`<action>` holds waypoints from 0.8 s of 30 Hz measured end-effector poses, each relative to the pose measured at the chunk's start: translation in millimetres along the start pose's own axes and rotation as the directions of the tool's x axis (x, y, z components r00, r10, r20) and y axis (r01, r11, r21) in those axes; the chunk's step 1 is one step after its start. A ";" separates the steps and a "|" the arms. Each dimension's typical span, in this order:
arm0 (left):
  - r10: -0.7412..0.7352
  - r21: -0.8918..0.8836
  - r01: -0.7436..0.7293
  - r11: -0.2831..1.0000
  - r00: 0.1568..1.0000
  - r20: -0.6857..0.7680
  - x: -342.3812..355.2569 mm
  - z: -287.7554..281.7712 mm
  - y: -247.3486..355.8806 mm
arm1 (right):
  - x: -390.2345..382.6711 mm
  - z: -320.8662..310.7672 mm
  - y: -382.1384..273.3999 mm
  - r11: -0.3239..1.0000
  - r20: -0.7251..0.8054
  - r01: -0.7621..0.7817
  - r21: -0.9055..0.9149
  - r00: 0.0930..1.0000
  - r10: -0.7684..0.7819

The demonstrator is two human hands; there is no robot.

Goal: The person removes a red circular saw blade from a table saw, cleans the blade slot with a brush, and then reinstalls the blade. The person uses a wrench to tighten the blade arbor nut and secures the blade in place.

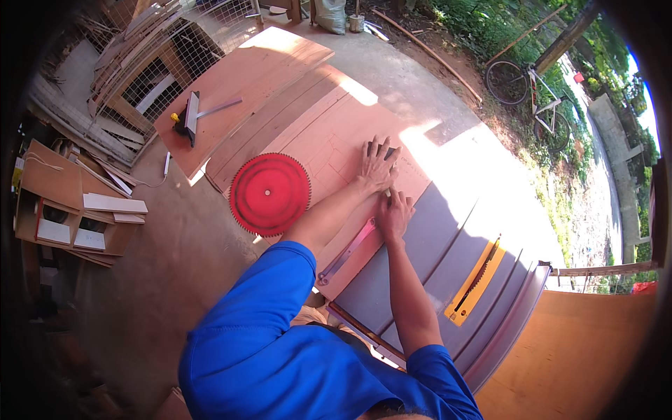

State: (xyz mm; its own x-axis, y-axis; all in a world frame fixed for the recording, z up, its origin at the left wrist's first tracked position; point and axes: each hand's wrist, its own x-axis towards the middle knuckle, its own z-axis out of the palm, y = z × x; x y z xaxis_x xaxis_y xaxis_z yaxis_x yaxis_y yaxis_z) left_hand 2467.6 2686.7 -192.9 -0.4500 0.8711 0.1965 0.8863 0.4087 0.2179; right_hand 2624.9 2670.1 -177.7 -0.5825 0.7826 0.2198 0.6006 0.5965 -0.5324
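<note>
My left hand (379,166) lies on a pinkish plywood board (301,143) with its fingers spread. A small dark piece (372,149) shows between and under those fingers; its kind is hard to make out. Just nearer to me, my right hand (396,213) rests at the board's right side, its fingers curled together and whatever they hold hidden. Thin drawn lines mark the board left of my left hand. A toothed red circular saw blade (269,194) lies flat left of my left forearm. Near the board's front edge, a metal wrench (343,262) lies beside my right forearm.
Right of the board, a grey table saw top (427,255) has a raised blade (480,275) in a yellow insert (460,308). A mitre gauge (190,119) lies on plywood at the far left. Wood offcuts (115,203) stand left; a bicycle (539,105) stands at the back right.
</note>
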 end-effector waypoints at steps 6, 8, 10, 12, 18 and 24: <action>-0.081 -0.047 0.084 0.995 0.995 0.053 -3.8 -4.7 1.2 | -1.2 3.8 3.4 1.000 0.022 0.002 0.007 1.000 -0.002; -0.158 -0.084 0.163 0.983 0.986 0.056 -5.5 -4.9 9.7 | -1.8 5.9 10.9 1.000 0.019 0.013 -0.002 1.000 -0.013; -0.182 -0.100 0.185 0.978 0.983 0.037 -6.0 -0.9 5.9 | -0.3 10.3 10.6 0.999 0.003 0.031 -0.010 1.000 -0.031; -0.162 -0.101 0.161 0.982 0.987 -0.004 -6.7 2.3 0.2 | -0.1 13.6 9.8 0.998 -0.016 0.058 -0.025 0.998 -0.059; -0.219 -0.113 0.213 0.970 0.975 -0.043 -6.3 -9.1 -24.3 | -0.1 14.5 9.3 0.999 0.036 0.049 0.011 0.998 -0.049; -0.419 -0.031 0.418 0.908 0.908 -0.024 36.4 -101.5 -125.0 | -4.8 7.6 6.3 0.999 -0.023 0.033 0.038 0.999 -0.032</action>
State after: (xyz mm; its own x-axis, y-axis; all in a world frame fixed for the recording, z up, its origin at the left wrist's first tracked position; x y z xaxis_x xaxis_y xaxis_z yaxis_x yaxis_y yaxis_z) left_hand 2329.4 2639.6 -116.0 -0.7823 0.6131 0.1101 0.6132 0.7267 0.3097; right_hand 2627.3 2668.8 -188.4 -0.5887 0.7668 0.2559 0.5598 0.6151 -0.5553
